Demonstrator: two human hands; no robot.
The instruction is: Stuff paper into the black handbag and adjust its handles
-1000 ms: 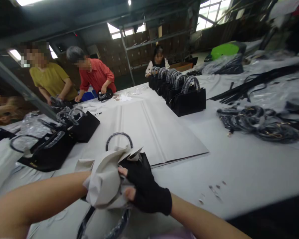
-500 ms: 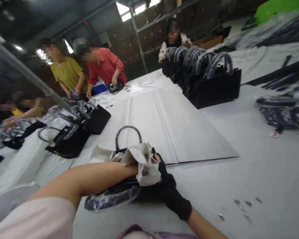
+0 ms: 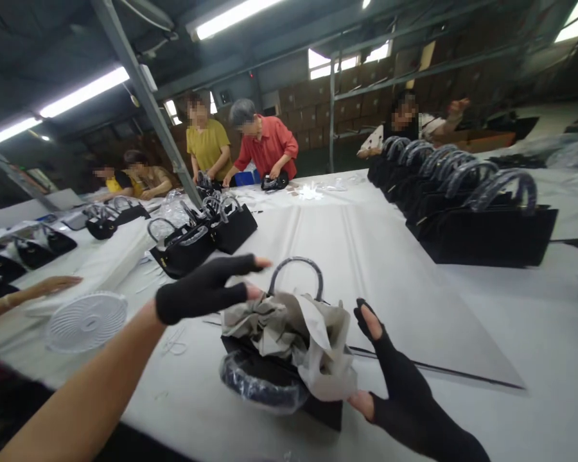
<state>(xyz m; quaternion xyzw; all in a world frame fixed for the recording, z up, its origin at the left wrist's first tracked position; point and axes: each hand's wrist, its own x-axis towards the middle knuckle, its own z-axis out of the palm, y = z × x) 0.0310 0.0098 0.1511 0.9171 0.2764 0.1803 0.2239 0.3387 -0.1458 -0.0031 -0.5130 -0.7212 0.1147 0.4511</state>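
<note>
A black handbag [image 3: 289, 385] stands on the white table [image 3: 510, 333] in front of me, stuffed with crumpled grey-white paper [image 3: 293, 333] that spills over its top. One wrapped handle [image 3: 296, 273] stands up at the back, another lies folded down in front. My left hand [image 3: 207, 289], in a black fingerless glove, hovers flat just left of and above the paper, fingers stretched out. My right hand [image 3: 395, 385], gloved the same, is open beside the bag's right side, thumb near the paper's edge. Neither hand holds anything.
A row of black handbags [image 3: 467, 205] with wrapped handles stands at the right. More bags [image 3: 202, 234] sit at the left, with a white fan grille [image 3: 87, 319] near the table edge. Several people work at the far end; another person's hand [image 3: 52, 284] reaches in from the left.
Both hands have let go of the paper and drawn apart, fingers spread. The left hand came out of the bag. The view has lifted and swung left.
</note>
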